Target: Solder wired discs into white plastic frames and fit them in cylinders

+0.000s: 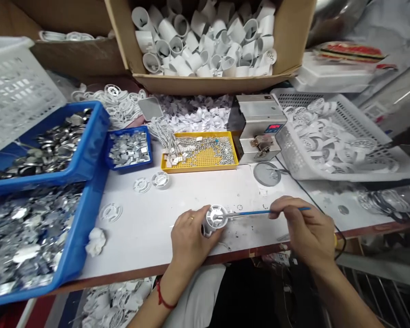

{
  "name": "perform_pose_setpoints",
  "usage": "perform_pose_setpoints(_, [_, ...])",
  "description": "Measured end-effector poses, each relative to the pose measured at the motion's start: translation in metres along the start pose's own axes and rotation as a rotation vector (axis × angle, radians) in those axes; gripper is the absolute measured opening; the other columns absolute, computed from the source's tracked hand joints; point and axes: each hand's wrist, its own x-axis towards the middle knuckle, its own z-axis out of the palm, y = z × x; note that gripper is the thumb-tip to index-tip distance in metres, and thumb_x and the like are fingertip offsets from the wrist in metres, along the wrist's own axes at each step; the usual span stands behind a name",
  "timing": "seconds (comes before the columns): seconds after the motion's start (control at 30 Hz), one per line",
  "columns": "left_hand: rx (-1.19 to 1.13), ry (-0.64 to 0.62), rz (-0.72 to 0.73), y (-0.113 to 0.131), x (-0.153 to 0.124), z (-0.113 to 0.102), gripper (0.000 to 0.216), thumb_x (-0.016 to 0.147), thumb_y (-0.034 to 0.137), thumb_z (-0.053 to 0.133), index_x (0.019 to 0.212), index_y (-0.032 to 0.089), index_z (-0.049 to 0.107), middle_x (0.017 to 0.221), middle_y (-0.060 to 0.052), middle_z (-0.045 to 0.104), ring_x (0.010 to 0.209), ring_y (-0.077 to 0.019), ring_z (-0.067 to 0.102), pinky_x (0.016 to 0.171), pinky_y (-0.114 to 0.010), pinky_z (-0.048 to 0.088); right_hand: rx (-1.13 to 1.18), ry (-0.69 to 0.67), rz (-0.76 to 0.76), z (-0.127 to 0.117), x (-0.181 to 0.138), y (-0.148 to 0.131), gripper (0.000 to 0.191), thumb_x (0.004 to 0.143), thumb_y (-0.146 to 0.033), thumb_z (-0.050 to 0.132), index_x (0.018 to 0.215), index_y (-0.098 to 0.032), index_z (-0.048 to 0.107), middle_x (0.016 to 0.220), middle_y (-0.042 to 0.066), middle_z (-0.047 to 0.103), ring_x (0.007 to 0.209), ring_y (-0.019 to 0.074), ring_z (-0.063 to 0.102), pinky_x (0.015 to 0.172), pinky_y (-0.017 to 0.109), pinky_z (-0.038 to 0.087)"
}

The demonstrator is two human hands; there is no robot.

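Note:
My left hand (188, 237) is closed around a small white plastic housing (214, 218), held with its round open end facing up, just above the white table (150, 218). My right hand (305, 228) pinches a thin blue-handled tool (259, 212) whose metal tip reaches into the top of the housing. Both hands are near the table's front edge.
Blue bins (89, 150) of metal discs sit at left. A yellow tray (201, 157) of small metal parts and a grey machine (258, 127) stand behind. A white basket (348, 150) of plastic parts is at right, a cardboard box (294, 45) of white housings at the back. Loose white discs (142, 185) lie on the table.

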Motion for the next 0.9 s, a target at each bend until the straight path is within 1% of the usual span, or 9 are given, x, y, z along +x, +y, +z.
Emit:
perform_pose_setpoints(0.07, [-0.002, -0.011, -0.022, 0.002, 0.000, -0.001, 0.043, 0.072, 0.044, 0.074, 0.107, 0.020, 0.066, 0.082, -0.004, 0.073, 0.076, -0.0233, 0.067, 0.070, -0.033, 0.051, -0.007, -0.109, -0.108, 0.012, -0.001, -0.007, 0.020, 0.095, -0.023, 0.048, 0.085, -0.021, 0.065, 0.070, 0.002, 0.062, 0.070, 0.0157, 0.060, 0.063, 0.030, 0.049])
perform_pose_setpoints(0.17, [-0.013, -0.008, -0.021, 0.004, 0.000, -0.002, 0.044, 0.068, 0.040, 0.077, 0.105, 0.019, 0.067, 0.083, -0.004, 0.073, 0.077, -0.0238, 0.067, 0.069, -0.034, 0.051, 0.003, -0.162, -0.191, 0.020, 0.001, -0.008, 0.020, 0.096, -0.016, 0.044, 0.089, -0.021, 0.062, 0.073, 0.002, 0.060, 0.072, 0.0153, 0.057, 0.065, 0.030, 0.046])
perform_pose_setpoints(0.3, [-0.028, 0.028, 0.013, 0.003, -0.001, -0.001, 0.047, 0.064, 0.038, 0.080, 0.104, 0.017, 0.067, 0.081, -0.004, 0.073, 0.077, -0.0242, 0.067, 0.070, -0.034, 0.051, -0.027, -0.186, -0.223, 0.019, 0.002, -0.006, 0.020, 0.095, -0.013, 0.042, 0.090, -0.020, 0.060, 0.077, 0.002, 0.059, 0.077, 0.0156, 0.057, 0.068, 0.030, 0.045])
perform_pose_setpoints(0.43, [-0.043, 0.069, 0.041, 0.002, -0.002, 0.001, 0.047, 0.065, 0.038, 0.081, 0.104, 0.016, 0.067, 0.081, -0.004, 0.073, 0.076, -0.0237, 0.066, 0.071, -0.035, 0.051, -0.096, -0.268, -0.253, 0.016, 0.005, -0.011, 0.019, 0.094, -0.013, 0.042, 0.088, -0.019, 0.059, 0.077, 0.002, 0.058, 0.074, 0.0154, 0.057, 0.066, 0.029, 0.045])
perform_pose_setpoints(0.53, [-0.046, 0.085, 0.063, 0.001, -0.002, 0.001, 0.046, 0.067, 0.039, 0.079, 0.104, 0.015, 0.066, 0.080, -0.004, 0.072, 0.075, -0.0232, 0.066, 0.070, -0.034, 0.051, -0.142, -0.351, -0.330, 0.016, 0.013, -0.017, 0.018, 0.094, -0.012, 0.042, 0.089, -0.019, 0.057, 0.077, 0.003, 0.059, 0.072, 0.0156, 0.057, 0.063, 0.029, 0.045])
perform_pose_setpoints(0.6, [-0.045, 0.089, 0.066, 0.001, -0.003, 0.002, 0.044, 0.070, 0.040, 0.077, 0.104, 0.016, 0.066, 0.079, -0.004, 0.072, 0.074, -0.0231, 0.066, 0.070, -0.034, 0.051, -0.173, -0.418, -0.419, 0.018, 0.020, -0.023, 0.016, 0.093, -0.011, 0.042, 0.089, -0.019, 0.056, 0.075, 0.003, 0.059, 0.070, 0.0156, 0.057, 0.062, 0.029, 0.045])
perform_pose_setpoints(0.67, [-0.052, 0.081, 0.059, 0.001, -0.003, 0.002, 0.042, 0.071, 0.040, 0.076, 0.104, 0.016, 0.065, 0.080, -0.004, 0.072, 0.074, -0.0231, 0.066, 0.071, -0.034, 0.050, -0.232, -0.502, -0.503, 0.021, 0.030, -0.030, 0.015, 0.094, -0.012, 0.043, 0.088, -0.019, 0.053, 0.072, 0.002, 0.057, 0.067, 0.0150, 0.053, 0.061, 0.028, 0.044])
perform_pose_setpoints(0.77, [-0.062, 0.052, 0.043, 0.000, -0.004, 0.003, 0.042, 0.073, 0.042, 0.074, 0.106, 0.017, 0.065, 0.082, -0.004, 0.073, 0.076, -0.0236, 0.066, 0.071, -0.034, 0.050, -0.375, -0.623, -0.578, 0.026, 0.045, -0.041, 0.016, 0.095, -0.014, 0.042, 0.083, -0.019, 0.050, 0.068, 0.000, 0.054, 0.062, 0.0136, 0.048, 0.057, 0.026, 0.039])
perform_pose_setpoints(0.9, [-0.065, 0.045, 0.031, 0.001, -0.003, 0.003, 0.041, 0.074, 0.042, 0.072, 0.106, 0.018, 0.065, 0.081, -0.004, 0.073, 0.076, -0.0237, 0.067, 0.071, -0.035, 0.049, -0.520, -0.707, -0.633, 0.030, 0.058, -0.050, 0.022, 0.096, -0.016, 0.041, 0.075, -0.019, 0.047, 0.063, -0.002, 0.049, 0.056, 0.0118, 0.045, 0.052, 0.024, 0.034])
